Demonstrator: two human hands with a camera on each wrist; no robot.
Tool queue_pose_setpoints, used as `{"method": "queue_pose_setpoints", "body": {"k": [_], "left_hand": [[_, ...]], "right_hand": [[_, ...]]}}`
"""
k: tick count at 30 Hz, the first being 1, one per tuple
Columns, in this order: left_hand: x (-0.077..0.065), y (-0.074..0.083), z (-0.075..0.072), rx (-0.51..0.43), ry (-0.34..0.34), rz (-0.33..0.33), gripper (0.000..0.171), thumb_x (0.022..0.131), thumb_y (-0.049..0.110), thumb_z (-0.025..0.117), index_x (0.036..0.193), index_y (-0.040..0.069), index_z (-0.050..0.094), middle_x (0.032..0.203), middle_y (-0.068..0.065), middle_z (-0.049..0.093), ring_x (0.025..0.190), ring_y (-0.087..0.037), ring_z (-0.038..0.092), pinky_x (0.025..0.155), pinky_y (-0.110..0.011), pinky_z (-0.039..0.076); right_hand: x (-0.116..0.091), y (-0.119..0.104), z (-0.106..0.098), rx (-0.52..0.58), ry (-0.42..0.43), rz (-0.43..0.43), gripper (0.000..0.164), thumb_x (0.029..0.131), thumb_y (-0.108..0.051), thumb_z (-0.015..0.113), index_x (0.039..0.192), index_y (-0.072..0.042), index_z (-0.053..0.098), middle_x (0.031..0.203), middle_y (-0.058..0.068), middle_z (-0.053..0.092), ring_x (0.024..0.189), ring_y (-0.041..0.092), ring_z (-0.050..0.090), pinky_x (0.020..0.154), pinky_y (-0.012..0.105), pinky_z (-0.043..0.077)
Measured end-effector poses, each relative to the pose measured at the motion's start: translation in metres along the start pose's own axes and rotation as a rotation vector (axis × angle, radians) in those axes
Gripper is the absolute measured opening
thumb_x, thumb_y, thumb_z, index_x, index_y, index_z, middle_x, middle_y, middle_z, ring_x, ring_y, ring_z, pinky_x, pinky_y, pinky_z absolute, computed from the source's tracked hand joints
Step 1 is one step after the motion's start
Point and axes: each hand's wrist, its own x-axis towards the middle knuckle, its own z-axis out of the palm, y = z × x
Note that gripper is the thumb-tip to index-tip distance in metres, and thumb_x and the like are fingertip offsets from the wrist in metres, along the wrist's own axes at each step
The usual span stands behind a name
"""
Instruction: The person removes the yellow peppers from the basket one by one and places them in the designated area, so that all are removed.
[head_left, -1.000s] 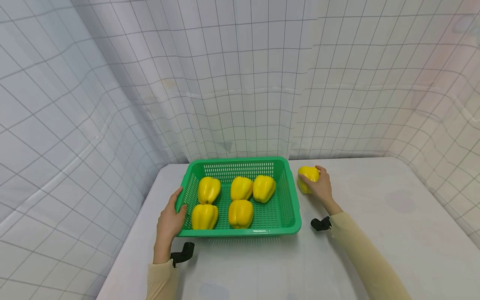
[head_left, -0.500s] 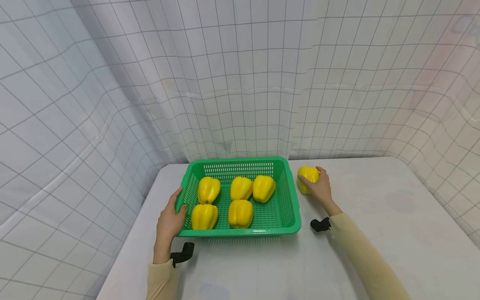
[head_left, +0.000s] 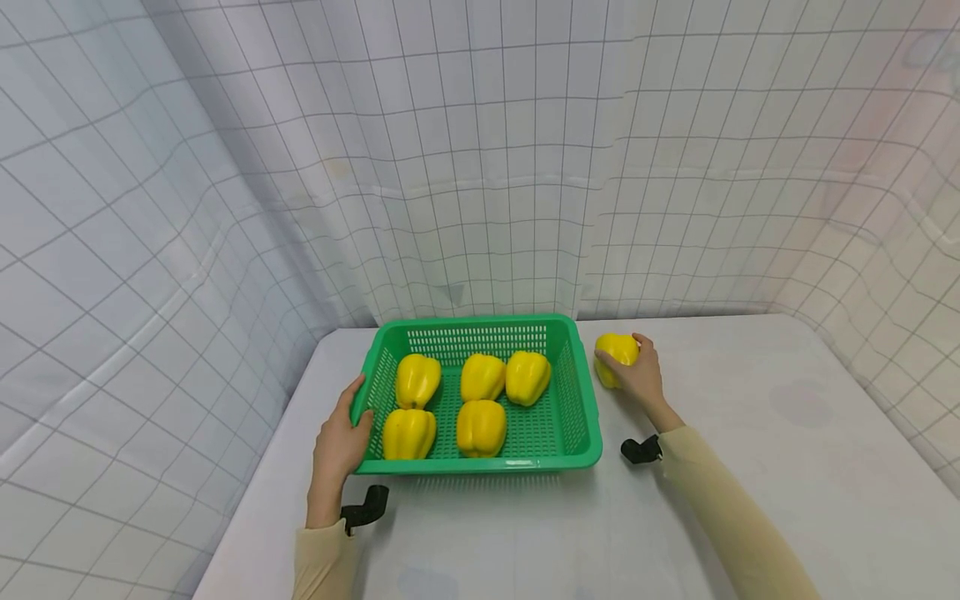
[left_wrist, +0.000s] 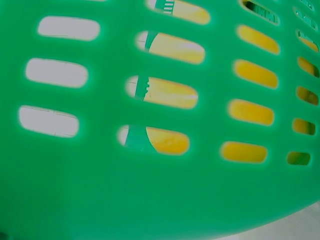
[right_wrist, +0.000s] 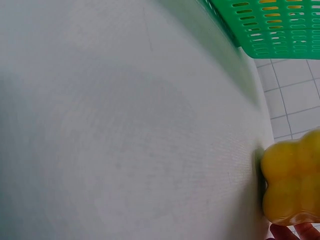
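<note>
A green slotted plastic basket (head_left: 487, 467) stands on the white table with several yellow bell peppers (head_left: 481, 428) inside. My left hand (head_left: 341, 442) grips its left side, thumb at the rim and fingers along the outside. The left wrist view is filled by the basket's wall (left_wrist: 100, 185), with yellow showing through the slots; no hand is seen there. Just right of the basket, my right hand (head_left: 640, 375) holds another yellow bell pepper (head_left: 613, 348) between thumb and fingers. In the right wrist view that bell pepper (right_wrist: 295, 180) is by the table surface, with fingertips (right_wrist: 285, 233) at its lower edge.
White curtains (head_left: 480, 167) with a grid pattern hang behind the table (head_left: 750, 400) and at both sides. The basket's right wall (head_left: 585, 400) stands between the held pepper and those inside. Each wrist wears a black camera mount (head_left: 367, 506).
</note>
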Motion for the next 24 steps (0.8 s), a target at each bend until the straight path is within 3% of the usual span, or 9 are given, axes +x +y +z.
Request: {"method": "queue_pose_setpoints", "body": {"k": [8,14,24], "left_hand": [[0.0,-0.001,0.001,-0.001,0.002,-0.006,0.056,0.098,0.017,0.047,0.151,0.017,0.027,0.123,-0.03,0.053,0.062,-0.026,0.049,0.051,-0.034,0.035],[0.001,-0.001,0.001,-0.005,0.004,-0.007,0.056,0.098,0.018,0.047,0.151,0.018,0.028,0.121,-0.03,0.054,0.061,-0.026,0.049,0.051,-0.034,0.035],[0.0,-0.001,0.001,-0.002,0.004,-0.012,0.056,0.098,0.018,0.047,0.151,0.018,0.027,0.121,-0.029,0.054,0.063,-0.026,0.049,0.051,-0.034,0.035]], "right_hand": [[-0.001,0.0,-0.002,0.003,-0.006,-0.002,0.089,0.086,-0.046,0.065,0.148,-0.002,0.019,0.142,0.027,0.029,0.125,0.04,0.035,0.101,0.054,0.03],[0.0,-0.003,-0.007,0.005,-0.014,-0.056,0.089,0.085,-0.05,0.064,0.148,-0.002,0.022,0.141,0.026,0.03,0.124,0.039,0.034,0.101,0.054,0.029],[0.0,-0.019,-0.01,-0.003,0.122,-0.235,0.077,0.084,-0.044,0.069,0.139,0.0,0.038,0.136,0.022,0.04,0.122,0.037,0.035,0.099,0.057,0.022]]}}
